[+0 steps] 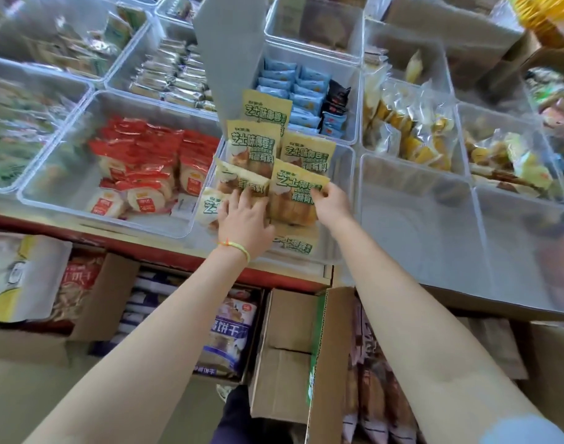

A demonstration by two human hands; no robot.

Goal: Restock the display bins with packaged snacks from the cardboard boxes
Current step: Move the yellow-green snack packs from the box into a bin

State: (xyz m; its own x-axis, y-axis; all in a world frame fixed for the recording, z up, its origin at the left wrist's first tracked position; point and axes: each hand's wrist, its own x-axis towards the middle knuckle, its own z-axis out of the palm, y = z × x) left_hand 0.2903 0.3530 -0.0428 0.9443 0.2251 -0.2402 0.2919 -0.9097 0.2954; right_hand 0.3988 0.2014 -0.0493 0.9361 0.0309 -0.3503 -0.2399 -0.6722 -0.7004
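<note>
A shop display fills the view: rows of clear plastic bins sit side by side on a red-edged surface (pixel 165 254), with open cardboard boxes on the floor below it. The bin being filled (pixel 344 200) stands in the near row, and tan-and-green snack packets (pixel 253 149) are already stood up in it in overlapping rows, with a few more lying flat at the front. The left hand (pixel 244 219) rests flat on the front packets, fingers fairly straight, steadying them; the right hand (pixel 330 205) has its grip clamped on the edge of one packet (pixel 295 193), thumb and fingers pinching it as it stands at the front right of the stack. By the look of it this bin is well along but has room on its right side. The next bin to the right (pixel 412 219) looks empty, as does the one beyond it, so much seems left. The bin to the left holds red packets (pixel 146 165) and is only part full. Directly below, one cardboard box (pixel 325 363) stands open with more packets inside, though blur hides which kind.
</note>
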